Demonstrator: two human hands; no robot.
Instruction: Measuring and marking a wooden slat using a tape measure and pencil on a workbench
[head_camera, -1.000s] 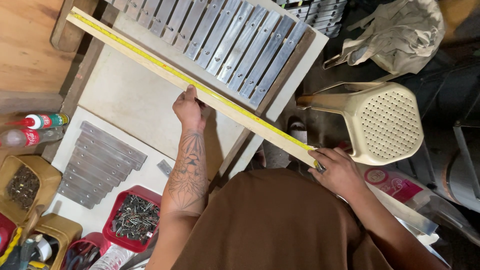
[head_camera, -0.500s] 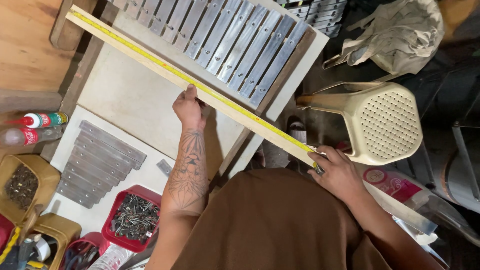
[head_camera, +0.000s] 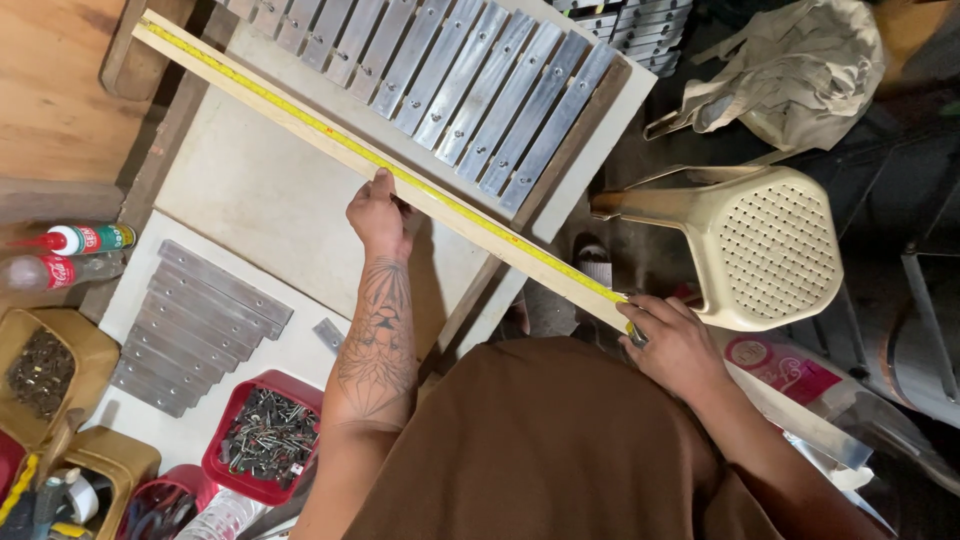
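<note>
Head view, left hand: the left hand (head_camera: 380, 215) lies flat on the long wooden strip (head_camera: 300, 125), its fingers pressing the yellow measuring tape (head_camera: 450, 205) down on the wood near the middle of the strip.
Head view, right hand: the right hand (head_camera: 675, 340) is closed around the near end of the tape, at the lower right end of the strip; the tape case itself is hidden inside the fist.
Hands together: the two hands are well apart, with the tape stretched straight between them.
Strip and tape: the strip lies diagonally across the white board (head_camera: 270, 210), and the tape runs along its top from the upper left corner to the right hand.
Metal bars: a row of grey metal bars (head_camera: 450, 80) lies just beyond the strip; a smaller set of bars (head_camera: 195, 325) lies on the lower board.
Around: a red tray of nails (head_camera: 265, 435) is near the left forearm; a beige plastic stool (head_camera: 765, 245) stands at the right.
</note>
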